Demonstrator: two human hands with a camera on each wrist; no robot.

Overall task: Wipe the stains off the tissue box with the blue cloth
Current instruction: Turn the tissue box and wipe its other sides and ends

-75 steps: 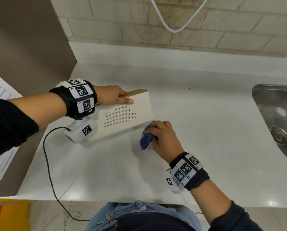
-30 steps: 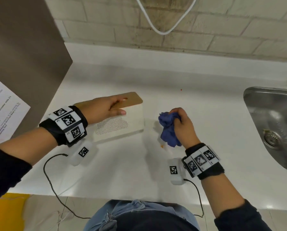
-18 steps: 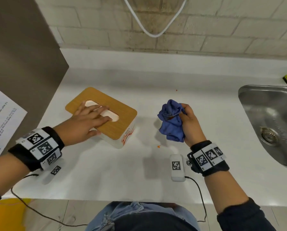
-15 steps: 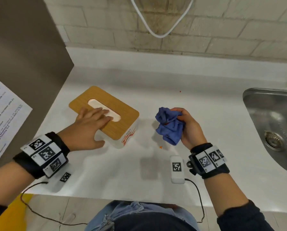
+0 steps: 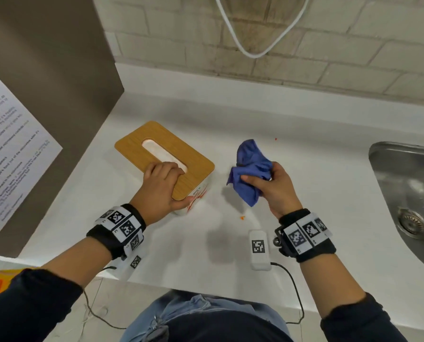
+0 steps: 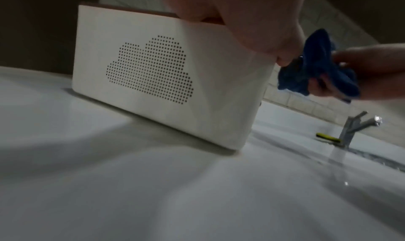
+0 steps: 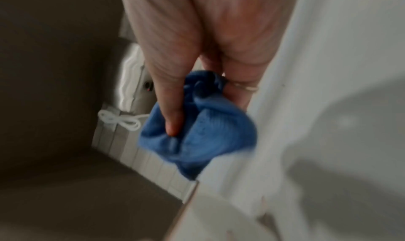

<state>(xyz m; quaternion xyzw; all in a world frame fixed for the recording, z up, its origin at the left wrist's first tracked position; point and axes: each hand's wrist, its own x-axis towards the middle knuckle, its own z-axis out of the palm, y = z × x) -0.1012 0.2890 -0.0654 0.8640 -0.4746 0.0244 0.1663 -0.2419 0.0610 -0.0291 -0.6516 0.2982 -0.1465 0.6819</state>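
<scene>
White tabletop (image 5: pixel 156 245) set against a pale brick wall (image 5: pixel 353 45), bounded at the left edge by a brown panel (image 5: pixel 45 70) bearing a printed sheet (image 5: pixel 6 154). Near the left edge stands the tissue box (image 5: pixel 137 144), wooden lid uppermost, orange stains (image 5: pixel 198 194) on its near right side; the left hand (image 5: pixel 160 186) grips its near corner, fingers curled over the lid. To its right, apart from the box, the right hand (image 5: pixel 277 187) holds the bunched blue cloth (image 5: pixel 249 171) above the surface, and a steel sink (image 5: pixel 408 193) occupies the right edge.
</scene>
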